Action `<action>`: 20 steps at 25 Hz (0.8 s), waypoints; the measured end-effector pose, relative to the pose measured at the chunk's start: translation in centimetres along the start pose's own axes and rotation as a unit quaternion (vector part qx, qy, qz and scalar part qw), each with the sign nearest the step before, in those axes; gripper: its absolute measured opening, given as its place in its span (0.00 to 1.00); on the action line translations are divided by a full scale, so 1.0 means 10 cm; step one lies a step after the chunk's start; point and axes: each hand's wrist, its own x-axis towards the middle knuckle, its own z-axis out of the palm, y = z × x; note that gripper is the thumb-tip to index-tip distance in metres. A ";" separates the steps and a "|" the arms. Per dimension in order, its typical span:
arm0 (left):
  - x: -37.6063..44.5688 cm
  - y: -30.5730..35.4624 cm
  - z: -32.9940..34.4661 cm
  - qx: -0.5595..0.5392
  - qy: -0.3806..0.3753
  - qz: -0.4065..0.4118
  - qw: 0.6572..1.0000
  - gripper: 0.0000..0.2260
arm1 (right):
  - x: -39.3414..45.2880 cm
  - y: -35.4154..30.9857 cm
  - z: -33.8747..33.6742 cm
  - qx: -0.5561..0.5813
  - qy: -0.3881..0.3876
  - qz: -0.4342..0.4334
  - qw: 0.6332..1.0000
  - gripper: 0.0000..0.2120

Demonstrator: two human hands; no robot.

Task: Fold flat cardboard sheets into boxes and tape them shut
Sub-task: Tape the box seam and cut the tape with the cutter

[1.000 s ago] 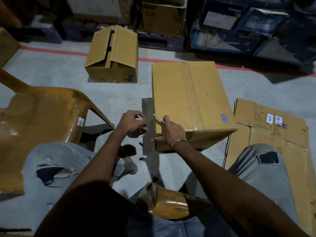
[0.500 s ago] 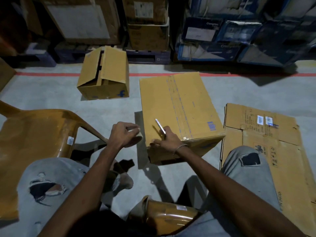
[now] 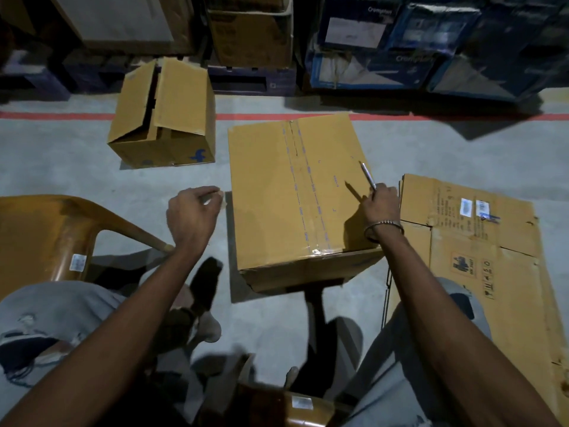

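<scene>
- One view only, from a camera worn on the person's head, so no second view shares the scene.
- It looks forward and steeply down, over both forearms and knees to the concrete floor (image 3: 77, 155).
- The taped box (image 3: 295, 192) lies close, mid-frame; the stacked cartons (image 3: 252, 35) along the top edge are well away.
- The lens is wide (the red floor line (image 3: 55, 116) bends slightly).

Plastic chair (image 3: 40, 229) — red floor line (image 3: 55, 115)
</scene>
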 end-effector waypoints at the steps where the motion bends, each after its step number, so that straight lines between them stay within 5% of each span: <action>1: 0.02 -0.09 0.07 -0.019 0.014 -0.065 0.998 0.11 | 0.05 0.03 -0.01 -0.004 0.007 0.019 1.000 0.14; 4: 0.02 -0.35 0.33 -0.108 0.013 -0.252 0.962 0.09 | 0.11 0.11 0.04 -0.010 -0.015 0.058 0.998 0.14; 8: -0.06 -0.47 0.65 -0.203 -0.006 -0.359 0.911 0.03 | 0.09 0.15 0.06 -0.010 -0.013 0.069 0.998 0.11; 20: -0.72 -0.76 0.17 -0.126 -0.072 -0.358 0.922 0.07 | -0.88 0.44 -0.24 -0.043 -0.175 0.057 0.982 0.10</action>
